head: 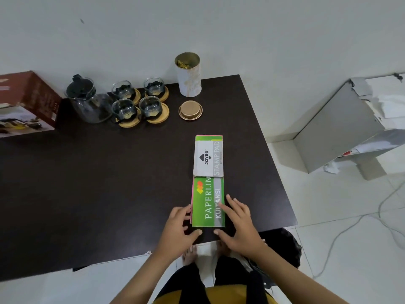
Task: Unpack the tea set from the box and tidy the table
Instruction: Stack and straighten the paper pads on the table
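The green receipt book [208, 202] lies near the near edge of the dark bench [109, 172], its long axis running straight away from the person, with a white stamp pad box [208, 159] stacked across its far half. Both hands bracket its near end: the left hand [178, 227] touches the left edge with fingers spread, and the right hand [237, 220] rests flat on the right side, fingertips on the cover. Neither grip is closed on anything; both look open, pressing rather than holding. The hands are about equally near, so squaring or sliding the stack along its length seems likeliest. The tea set, a glass teapot [87, 102] and four glass cups [140, 102] on wooden coasters, stands unpacked at the far left beside its box [26, 102].
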A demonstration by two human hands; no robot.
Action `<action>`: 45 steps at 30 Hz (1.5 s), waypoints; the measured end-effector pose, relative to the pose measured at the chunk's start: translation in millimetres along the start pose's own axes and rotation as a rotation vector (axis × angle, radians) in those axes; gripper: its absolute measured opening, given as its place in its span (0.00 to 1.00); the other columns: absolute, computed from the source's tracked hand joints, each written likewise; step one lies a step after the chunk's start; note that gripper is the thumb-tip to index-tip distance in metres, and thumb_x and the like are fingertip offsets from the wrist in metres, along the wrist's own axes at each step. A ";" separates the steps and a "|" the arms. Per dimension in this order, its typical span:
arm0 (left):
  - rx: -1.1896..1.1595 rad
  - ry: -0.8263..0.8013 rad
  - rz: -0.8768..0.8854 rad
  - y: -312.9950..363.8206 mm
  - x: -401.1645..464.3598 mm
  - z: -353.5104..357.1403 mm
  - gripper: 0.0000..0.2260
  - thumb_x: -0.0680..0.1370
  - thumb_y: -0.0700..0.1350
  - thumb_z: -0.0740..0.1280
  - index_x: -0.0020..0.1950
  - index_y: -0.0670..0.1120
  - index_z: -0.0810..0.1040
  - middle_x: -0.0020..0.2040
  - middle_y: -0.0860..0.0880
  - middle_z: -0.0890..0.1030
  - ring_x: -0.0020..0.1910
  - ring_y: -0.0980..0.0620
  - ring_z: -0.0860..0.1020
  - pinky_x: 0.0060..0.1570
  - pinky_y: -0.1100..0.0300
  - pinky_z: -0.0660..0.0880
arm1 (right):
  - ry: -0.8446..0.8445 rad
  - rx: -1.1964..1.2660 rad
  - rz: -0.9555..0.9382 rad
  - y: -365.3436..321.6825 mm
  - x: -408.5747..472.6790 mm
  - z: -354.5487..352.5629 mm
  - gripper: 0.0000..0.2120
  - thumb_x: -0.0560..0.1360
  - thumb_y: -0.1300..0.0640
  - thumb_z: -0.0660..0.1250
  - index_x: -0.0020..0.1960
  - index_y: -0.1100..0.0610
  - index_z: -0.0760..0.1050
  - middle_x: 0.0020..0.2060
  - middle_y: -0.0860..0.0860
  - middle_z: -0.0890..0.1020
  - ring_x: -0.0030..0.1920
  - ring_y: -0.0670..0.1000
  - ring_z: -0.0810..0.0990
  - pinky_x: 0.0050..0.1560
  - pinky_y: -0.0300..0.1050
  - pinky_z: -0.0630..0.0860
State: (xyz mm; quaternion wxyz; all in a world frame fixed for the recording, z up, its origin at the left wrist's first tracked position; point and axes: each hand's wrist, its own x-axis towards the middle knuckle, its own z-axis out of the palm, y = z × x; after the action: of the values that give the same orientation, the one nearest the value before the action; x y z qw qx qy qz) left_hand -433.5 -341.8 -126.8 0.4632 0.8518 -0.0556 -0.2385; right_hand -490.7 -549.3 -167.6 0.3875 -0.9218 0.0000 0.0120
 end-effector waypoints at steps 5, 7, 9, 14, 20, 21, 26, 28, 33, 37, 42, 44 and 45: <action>0.092 0.007 0.095 -4.2 5.2 0.8 0.29 0.72 0.38 0.73 0.71 0.47 0.70 0.55 0.55 0.69 0.53 0.60 0.74 0.48 0.75 0.73 | 0.152 -0.075 -0.031 -5.9 1.2 14.2 0.26 0.72 0.44 0.66 0.68 0.47 0.69 0.72 0.51 0.67 0.70 0.56 0.62 0.67 0.65 0.64; 0.118 0.002 0.140 -7.4 6.8 1.0 0.26 0.72 0.36 0.72 0.69 0.44 0.73 0.56 0.53 0.69 0.53 0.58 0.75 0.49 0.74 0.74 | 0.164 -0.119 -0.056 -5.8 0.5 17.5 0.25 0.72 0.44 0.65 0.68 0.48 0.69 0.71 0.54 0.68 0.69 0.56 0.64 0.65 0.68 0.65; 0.134 -0.001 0.183 -11.2 6.9 1.7 0.23 0.73 0.34 0.71 0.68 0.41 0.74 0.55 0.52 0.69 0.54 0.59 0.74 0.50 0.74 0.74 | 0.168 -0.166 -0.083 -4.3 0.8 19.1 0.24 0.73 0.45 0.64 0.67 0.51 0.70 0.70 0.58 0.70 0.68 0.57 0.65 0.62 0.67 0.67; 0.169 0.029 0.262 -17.8 8.8 5.5 0.22 0.73 0.32 0.69 0.67 0.40 0.75 0.55 0.51 0.69 0.55 0.62 0.72 0.53 0.73 0.73 | 0.155 -0.205 -0.094 -2.0 3.4 22.8 0.23 0.74 0.47 0.62 0.67 0.54 0.70 0.68 0.61 0.71 0.66 0.58 0.66 0.60 0.67 0.71; 0.267 0.038 0.313 -19.8 14.7 6.9 0.20 0.74 0.35 0.69 0.66 0.39 0.75 0.56 0.51 0.69 0.54 0.55 0.74 0.53 0.58 0.78 | 0.148 -0.193 -0.080 -0.4 4.8 24.3 0.23 0.75 0.48 0.62 0.69 0.53 0.68 0.68 0.59 0.71 0.66 0.58 0.67 0.60 0.66 0.72; 0.286 0.034 0.326 -20.7 15.2 6.4 0.20 0.74 0.36 0.69 0.65 0.39 0.75 0.57 0.51 0.69 0.55 0.54 0.74 0.53 0.57 0.78 | 0.151 -0.197 -0.081 -0.2 4.4 24.6 0.23 0.75 0.48 0.62 0.69 0.53 0.68 0.68 0.59 0.71 0.66 0.58 0.67 0.60 0.66 0.72; 0.302 0.039 0.361 -24.0 16.1 5.6 0.19 0.74 0.36 0.69 0.65 0.40 0.76 0.59 0.54 0.69 0.57 0.54 0.74 0.52 0.57 0.78 | 0.170 -0.224 -0.134 3.2 3.3 26.8 0.21 0.79 0.47 0.58 0.68 0.56 0.69 0.66 0.61 0.72 0.65 0.60 0.68 0.59 0.66 0.72; 0.292 0.041 0.363 -25.1 15.9 6.1 0.19 0.74 0.35 0.69 0.65 0.41 0.76 0.59 0.54 0.69 0.57 0.54 0.74 0.53 0.57 0.78 | 0.186 -0.228 -0.159 4.7 2.8 26.8 0.21 0.81 0.45 0.54 0.68 0.56 0.69 0.66 0.61 0.71 0.64 0.60 0.68 0.59 0.67 0.71; 0.286 0.040 0.362 -26.4 16.3 6.3 0.19 0.74 0.35 0.69 0.65 0.42 0.76 0.59 0.58 0.67 0.59 0.55 0.73 0.54 0.60 0.78 | 0.209 -0.222 -0.176 6.6 2.3 27.9 0.21 0.81 0.44 0.53 0.67 0.56 0.69 0.65 0.60 0.70 0.65 0.61 0.68 0.60 0.67 0.71; 0.238 0.033 0.352 -23.7 16.2 5.6 0.19 0.74 0.34 0.70 0.65 0.40 0.76 0.58 0.56 0.69 0.57 0.59 0.73 0.52 0.71 0.75 | 0.204 -0.195 -0.146 4.6 2.7 26.8 0.21 0.81 0.44 0.55 0.67 0.55 0.69 0.65 0.61 0.72 0.65 0.60 0.68 0.60 0.66 0.71; 0.214 0.033 0.338 -23.0 16.1 5.7 0.19 0.73 0.35 0.70 0.65 0.41 0.76 0.59 0.54 0.70 0.56 0.58 0.74 0.51 0.73 0.75 | 0.184 -0.161 -0.100 0.9 3.5 24.3 0.22 0.75 0.47 0.63 0.67 0.54 0.69 0.66 0.60 0.73 0.66 0.58 0.68 0.60 0.66 0.72; 0.213 0.041 0.328 -22.0 15.8 5.8 0.20 0.73 0.35 0.70 0.65 0.41 0.76 0.59 0.55 0.69 0.56 0.57 0.75 0.51 0.71 0.76 | 0.176 -0.148 -0.092 0.8 3.6 23.7 0.23 0.75 0.48 0.64 0.67 0.54 0.69 0.66 0.60 0.73 0.66 0.58 0.67 0.60 0.66 0.72; 0.215 0.043 0.326 -21.8 15.5 5.7 0.20 0.73 0.36 0.70 0.65 0.41 0.76 0.58 0.55 0.69 0.56 0.56 0.75 0.51 0.70 0.76 | 0.173 -0.139 -0.089 1.1 3.6 23.8 0.23 0.75 0.48 0.64 0.67 0.54 0.69 0.67 0.59 0.73 0.67 0.58 0.68 0.60 0.66 0.73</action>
State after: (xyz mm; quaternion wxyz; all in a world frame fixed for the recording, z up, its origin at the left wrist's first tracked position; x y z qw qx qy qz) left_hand -425.2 -338.8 -152.8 0.4031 0.8809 -0.2082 -0.1347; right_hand -487.6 -533.0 -185.1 0.3212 -0.9431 -0.0085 -0.0850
